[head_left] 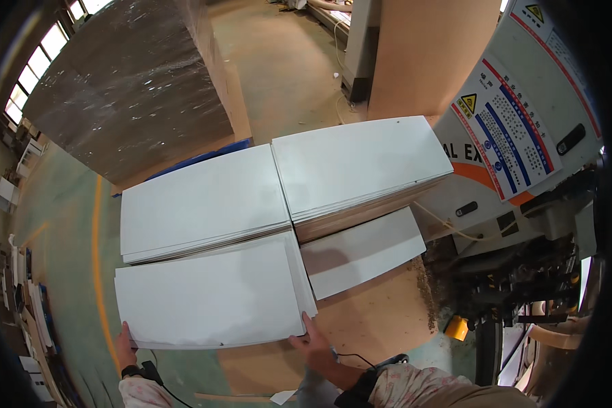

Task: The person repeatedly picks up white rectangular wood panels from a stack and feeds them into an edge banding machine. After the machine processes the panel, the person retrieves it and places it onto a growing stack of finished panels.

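Observation:
A white rectangular panel (211, 292) lies at the top of the near left stack, turned slightly so that the edges of panels under it show at the right. At its near left corner, my left hand (126, 348) grips the edge, its fingers partly hidden. My right hand (315, 345) holds the near right corner, with fingers along the side and the front edge. Behind it stand two more stacks of white panels, the far left stack (200, 197) and the taller far right stack (360, 153). A lower white panel (364, 251) lies at the near right.
The stacks rest on a brown board (381, 313) with dust along its right edge. To the right stands a grey machine (449, 204) with warning labels and dark mechanical parts. A large film-wrapped stack (136, 88) rises at the far left. A yellow line (99, 272) runs along the green floor.

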### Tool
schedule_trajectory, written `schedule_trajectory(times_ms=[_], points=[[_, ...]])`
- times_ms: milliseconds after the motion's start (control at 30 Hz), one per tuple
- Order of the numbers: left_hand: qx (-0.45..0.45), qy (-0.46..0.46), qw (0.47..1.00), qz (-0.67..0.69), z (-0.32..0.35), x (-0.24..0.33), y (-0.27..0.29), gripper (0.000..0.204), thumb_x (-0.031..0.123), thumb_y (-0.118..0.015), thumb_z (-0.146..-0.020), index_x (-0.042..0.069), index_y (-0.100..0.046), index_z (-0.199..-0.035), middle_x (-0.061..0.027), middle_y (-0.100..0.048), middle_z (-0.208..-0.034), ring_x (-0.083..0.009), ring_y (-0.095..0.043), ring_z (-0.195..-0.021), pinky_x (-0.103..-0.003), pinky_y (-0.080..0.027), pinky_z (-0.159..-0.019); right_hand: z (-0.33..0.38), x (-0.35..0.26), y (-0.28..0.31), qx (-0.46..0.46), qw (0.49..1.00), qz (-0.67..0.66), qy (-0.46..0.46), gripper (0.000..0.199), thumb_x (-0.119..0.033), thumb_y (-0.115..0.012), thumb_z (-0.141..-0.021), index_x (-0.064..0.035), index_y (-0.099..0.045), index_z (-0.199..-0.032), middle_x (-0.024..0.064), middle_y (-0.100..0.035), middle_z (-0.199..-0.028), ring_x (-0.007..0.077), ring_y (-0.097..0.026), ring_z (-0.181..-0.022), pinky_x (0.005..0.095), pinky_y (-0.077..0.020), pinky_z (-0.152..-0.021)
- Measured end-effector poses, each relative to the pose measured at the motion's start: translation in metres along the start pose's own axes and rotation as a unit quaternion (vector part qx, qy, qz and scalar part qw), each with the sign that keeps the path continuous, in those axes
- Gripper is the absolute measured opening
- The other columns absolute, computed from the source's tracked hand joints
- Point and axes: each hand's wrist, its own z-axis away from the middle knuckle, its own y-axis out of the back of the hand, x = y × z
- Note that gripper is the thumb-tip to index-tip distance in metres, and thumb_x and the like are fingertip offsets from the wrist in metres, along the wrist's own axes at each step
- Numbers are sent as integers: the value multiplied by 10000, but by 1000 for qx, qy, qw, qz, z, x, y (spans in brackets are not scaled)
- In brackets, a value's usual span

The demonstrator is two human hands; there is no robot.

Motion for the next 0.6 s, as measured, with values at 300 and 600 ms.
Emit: schedule_trajectory(times_ms=[300,600], points=[[-22,11,999,-39,13,23,-13,609,462,-561,-798,40,-413,-1211,-130,-481,-1155,-266,-510,-999,-416,-438,-776,-5,10,-6,23,997,-77,-8,713,-153,-593,-803,-11,-184,-1370,157,-564,-954,148,-590,-769,250,-463,-683],[-169,-10,985,-35,96,36,58,529,368,-538,-847,-3,-411,-1202,-128,-516,-1119,-245,-529,-999,-404,-472,-770,-17,10,33,-10,993,-53,-104,627,-180,-591,-834,-20,-251,-1337,89,-570,-925,122,-545,-765,253,-452,-652]])
